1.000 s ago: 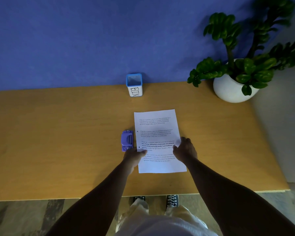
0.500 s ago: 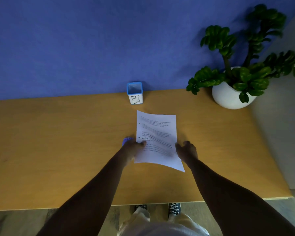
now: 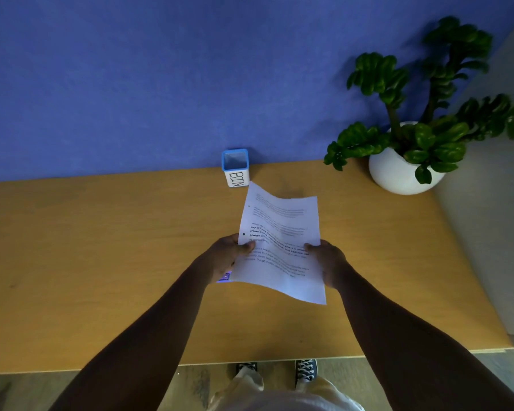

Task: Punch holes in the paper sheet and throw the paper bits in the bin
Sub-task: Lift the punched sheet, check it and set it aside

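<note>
The left hand [image 3: 224,258] gripped the left edge of the paper sheet [image 3: 279,247] at mid-frame, thumb on the printed face and the remaining fingers hidden behind the page. The right hand [image 3: 328,262] gripped the opposite, right edge in the same way, thumb on top. Both hands were closed on the sheet, well apart from each other with the page spanning the gap between them.

The sheet was lifted off the table [image 3: 101,262], held in the centre of the frame, printed side up. It was not flat: the surface showed a wave, the upper left corner rose toward the bin [image 3: 235,168], and the lower right corner drooped below the right hand. Text ran in several blocks, some lines in bold; it was too small to read.

A small strip of the purple hole punch [image 3: 224,276] showed just under the left hand, at the sheet's lower left edge; the rest was hidden.

The bin, a small square container with a blue rim and a white wall lettered "BIN", stood at the table's far edge against the blue wall [image 3: 161,78], just above the sheet's upper left corner in the frame.

A potted plant [image 3: 404,161] in a round white pot stood at the upper right of the frame.
</note>
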